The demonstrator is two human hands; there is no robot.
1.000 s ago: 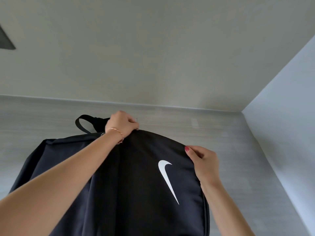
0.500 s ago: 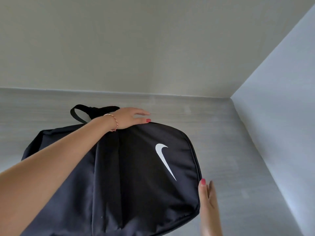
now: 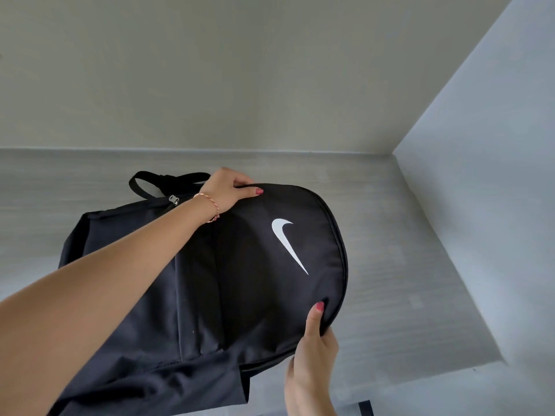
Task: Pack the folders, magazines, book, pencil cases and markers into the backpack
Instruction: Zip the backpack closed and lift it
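Fingers [image 3: 240, 183] of our left hand [image 3: 223, 192] curl over the far top edge of the black backpack [image 3: 228, 280], thumb on the front panel, gripping the fabric. Our right hand [image 3: 312, 358] pinches the near right rim, thumb on top, other fingers hidden underneath. Backpack lies front-up on the grey table [image 3: 405, 280], white swoosh logo [image 3: 286, 241] facing us, carry loop [image 3: 159, 181] at the far end, zipper pull [image 3: 173, 199] just beside our left wrist. Thin bracelet [image 3: 210, 205] on that wrist. Walls [image 3: 270, 70] meet at the right.
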